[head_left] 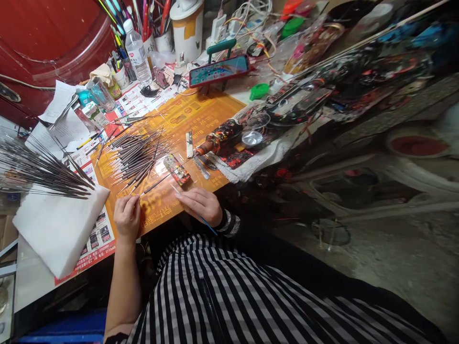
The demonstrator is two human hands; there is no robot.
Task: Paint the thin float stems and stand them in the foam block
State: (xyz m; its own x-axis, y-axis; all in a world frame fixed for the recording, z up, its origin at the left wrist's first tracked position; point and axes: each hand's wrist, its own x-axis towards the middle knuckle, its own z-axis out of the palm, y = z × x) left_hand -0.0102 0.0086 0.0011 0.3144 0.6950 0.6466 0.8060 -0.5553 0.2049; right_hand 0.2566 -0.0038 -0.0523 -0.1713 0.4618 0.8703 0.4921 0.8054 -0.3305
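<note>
In the head view, a big heap of thin paint brushes (136, 157) lies on an orange mat (204, 117). The brushes have long, dark sticks and fine tips, and they point in many ways. A bunch of brushes (43, 174) that look the same lies on a white pad (59, 234) to the left of the mat. The right hand (201, 205) is close to the heap and holds a thin blue brush (208, 225) between the thumb and fingers, which are closed around it. Its pale tip points up and to the left, and its blue end sticks out past the hand. The left hand (126, 217) is at the near edge of the mat, with its fingers curled close together. I cannot tell if they hold something thin. The mat has big yellow print, but it is too blurred to read. A printed paper sheet (96, 239) with a red edge lies under the white pad and has tiny words and pictures. A water bottle (136, 52) has a white label with dark writing, but it is too small to read. Near the hands lies a small painted block (177, 169). Farther up, a paint-covered bottle (218, 136) lies on its side, and a phone (218, 70) stands on a green holder.
</note>
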